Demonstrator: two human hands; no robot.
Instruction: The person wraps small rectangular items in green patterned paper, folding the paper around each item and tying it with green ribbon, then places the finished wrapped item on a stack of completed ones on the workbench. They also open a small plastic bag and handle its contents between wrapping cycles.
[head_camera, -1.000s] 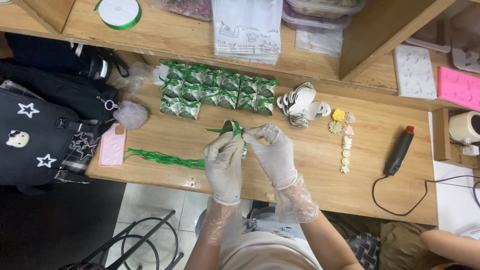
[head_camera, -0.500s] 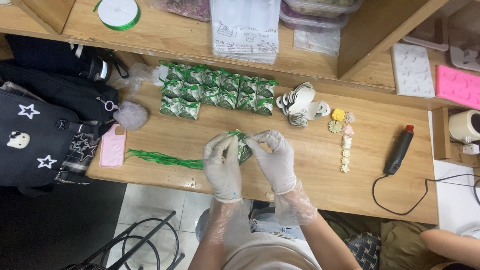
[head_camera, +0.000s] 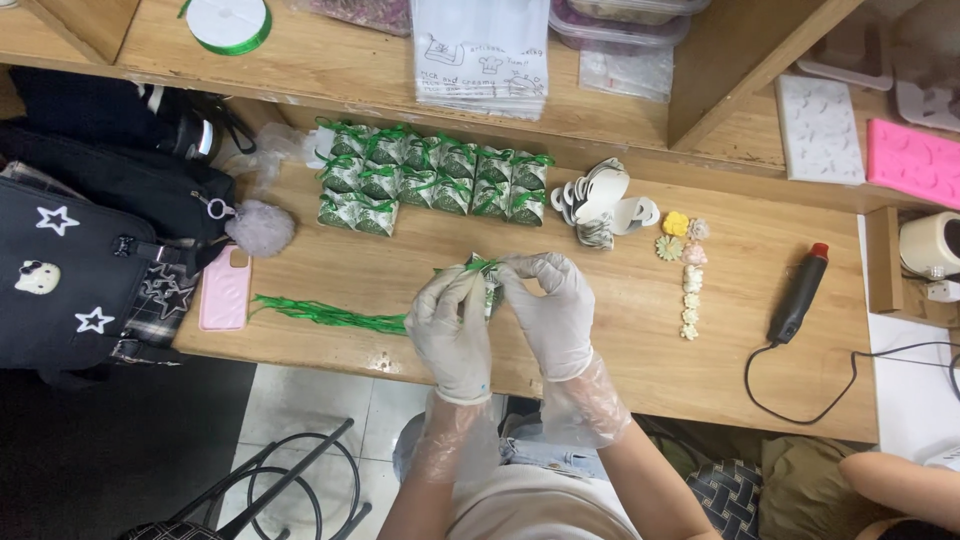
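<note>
Both my hands wear thin clear gloves and meet over the middle of the wooden table (head_camera: 640, 350). My left hand (head_camera: 452, 330) and my right hand (head_camera: 548, 310) together hold a small green-patterned packet (head_camera: 490, 290) with a green ribbon (head_camera: 478, 265) across its top; most of the packet is hidden by my fingers. A bundle of loose green ribbon strands (head_camera: 330, 314) lies on the table just left of my left hand. Several finished packets tied with green ribbon (head_camera: 430, 180) stand in rows at the back.
A pink phone (head_camera: 224, 288) and black bags (head_camera: 90, 250) with a grey pompom (head_camera: 259, 228) sit at left. White flat pieces (head_camera: 600, 200), small flower decorations (head_camera: 688, 280) and a black glue gun (head_camera: 798, 295) with cord lie at right. Another person's arm (head_camera: 900, 490) shows bottom right.
My hands have shifted slightly on the packet, closing over it; the ribbon ends that stuck out at the top are now drawn closer between my fingers.
</note>
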